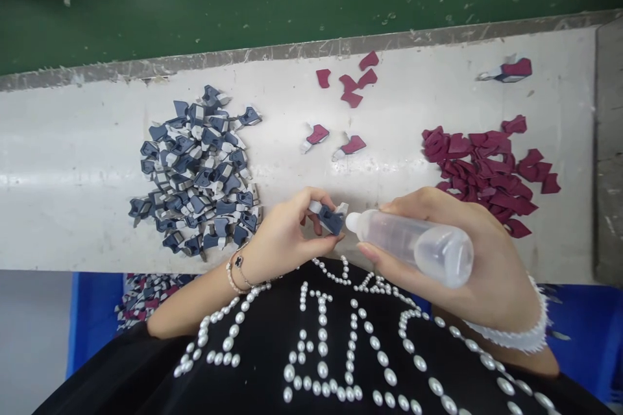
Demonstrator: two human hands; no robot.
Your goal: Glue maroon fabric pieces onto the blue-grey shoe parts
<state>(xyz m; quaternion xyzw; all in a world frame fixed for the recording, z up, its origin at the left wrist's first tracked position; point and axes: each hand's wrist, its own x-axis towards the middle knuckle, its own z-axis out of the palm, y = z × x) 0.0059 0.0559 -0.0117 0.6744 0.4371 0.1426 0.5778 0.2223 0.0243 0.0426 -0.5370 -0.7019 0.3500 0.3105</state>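
Between the thumb and fingers of my left hand (287, 230) is a small blue-grey and white plastic part (329, 217). My right hand (467, 259) grips a translucent squeeze bottle (413, 243) with some clear liquid inside. The bottle lies tilted, its white tip close to the plastic part; I cannot tell whether they touch. Left of my hands is a heap of similar blue-grey and white parts (195, 175). A pile of maroon flat pieces (487, 172) lies beyond my right hand. Two parts with maroon pieces on them (317, 135) rest ahead of my hands.
Several loose maroon pieces (349, 83) lie near the back of the white table (73, 175). Another part with a maroon face (511, 70) sits at the far right. Below the front edge, a blue bin (92, 311) holds mixed parts; another blue bin (584, 337) is at right.
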